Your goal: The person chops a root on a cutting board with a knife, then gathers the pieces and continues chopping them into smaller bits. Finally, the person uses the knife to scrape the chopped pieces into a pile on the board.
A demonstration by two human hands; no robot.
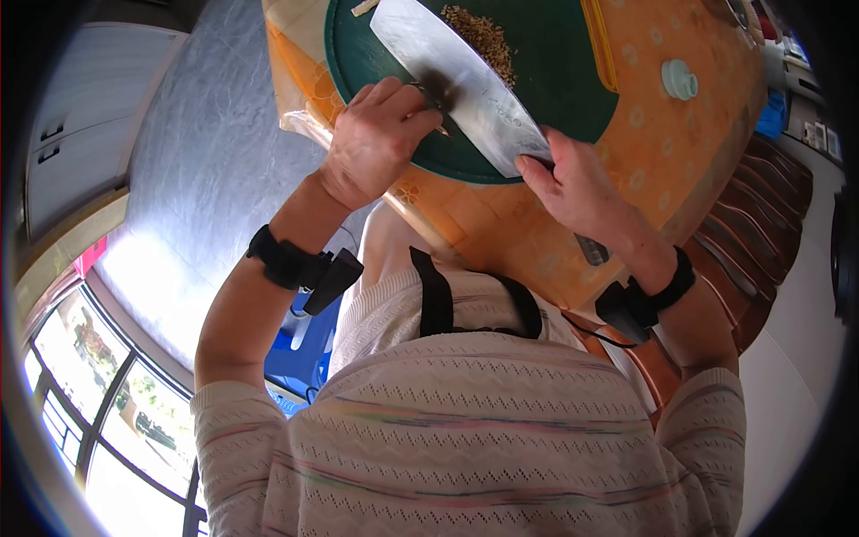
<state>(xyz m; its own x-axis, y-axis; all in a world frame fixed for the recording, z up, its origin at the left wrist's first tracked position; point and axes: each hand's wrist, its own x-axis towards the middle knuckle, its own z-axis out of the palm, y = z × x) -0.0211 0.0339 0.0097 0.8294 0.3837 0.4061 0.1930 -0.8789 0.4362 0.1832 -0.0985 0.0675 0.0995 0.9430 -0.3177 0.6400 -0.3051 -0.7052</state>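
My right hand (577,183) is closed round the handle of a wide cleaver (488,107). Its broad steel blade slants up and left across a round green cutting board (559,54). Beside the blade, on its left, my left hand (380,134) has its fingers curled down over the board. A small pale bit shows by the thumb, but what the fingers pinch is mostly hidden. Past the blade lies a heap of finely chopped brown bits (483,40). One pale strip (364,7) rests at the board's far left.
The board lies on a table with an orange patterned cloth (658,134). A yellow strip (601,45) runs along the board's right side. A pale green cap-like object (680,79) stands farther right. Brown wooden chairs (747,233) flank the table; a blue plastic seat (300,349) is at left.
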